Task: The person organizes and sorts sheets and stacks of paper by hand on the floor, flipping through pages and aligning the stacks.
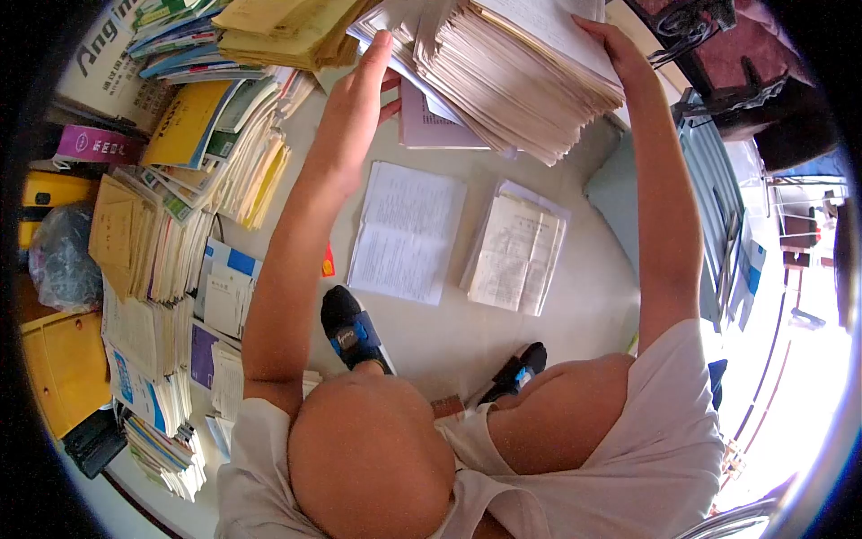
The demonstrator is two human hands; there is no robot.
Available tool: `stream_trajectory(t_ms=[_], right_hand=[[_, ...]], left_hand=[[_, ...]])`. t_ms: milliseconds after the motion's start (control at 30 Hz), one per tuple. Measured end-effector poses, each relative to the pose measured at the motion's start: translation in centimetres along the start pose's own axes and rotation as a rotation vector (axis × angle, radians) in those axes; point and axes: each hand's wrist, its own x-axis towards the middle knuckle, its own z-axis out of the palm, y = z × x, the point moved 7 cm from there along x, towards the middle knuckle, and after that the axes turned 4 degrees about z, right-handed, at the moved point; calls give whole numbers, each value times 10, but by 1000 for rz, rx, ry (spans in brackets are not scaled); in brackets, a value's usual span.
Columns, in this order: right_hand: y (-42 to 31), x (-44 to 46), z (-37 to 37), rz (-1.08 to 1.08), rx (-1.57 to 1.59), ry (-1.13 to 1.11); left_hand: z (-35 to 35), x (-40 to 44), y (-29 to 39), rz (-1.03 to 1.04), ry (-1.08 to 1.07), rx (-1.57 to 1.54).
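Observation:
A thick stack of papers [512, 81] fills the top middle of the view, its many sheet edges fanned unevenly towards me. My left hand [355, 112] is against its left edge, thumb extended along the side and the other fingers partly hidden by the sheets. At the upper right edge is my right hand [615, 49], its fingers on the top sheets. Both hands hold the stack between them. Beneath it a pale purple sheet [431, 126] sticks out. Nearer to me on the floor lie an open white printed booklet [409, 232] and a small pile with a creased, yellowed sheet [519, 256] on top.
Tall piles of books and papers [157, 242] line the left side, with brown envelopes [278, 36] above. A printed carton [112, 72] stands far left, near a clear plastic bag [67, 256]. A blue-grey box [628, 207] is on the right. My sandalled feet [352, 332] are below the booklets.

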Motion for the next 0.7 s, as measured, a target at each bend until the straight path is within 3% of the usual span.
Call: stream_trajectory(t_ms=[167,233,333,467,533,600,633,667,700], right_hand=[[-5,-14,15,59,-26,20],[-8,-49,49,45,192,142],[-1,11,-15,94,39,104],[0,6,-12,146,15,60],[-4,-8,6,43,74,96],[-5,-5,9,12,-38,-11],[-3,-7,13,51,19,0],[-2,-10,16,89,79,12],[-6,-14,13,-51,99,13]], left_hand=[[12,3,8,-10,-30,22],[22,7,21,80,5,-106],[28,20,17,-54,-122,-300],[-11,53,0,-12,-97,-207],[-22,57,-13,-208,-35,-408],[-24,59,-10,-372,-66,-431],[-33,69,-6,-365,-69,-426],[-27,79,-1,-406,-303,-417],[-12,80,7,-446,-538,-402]])
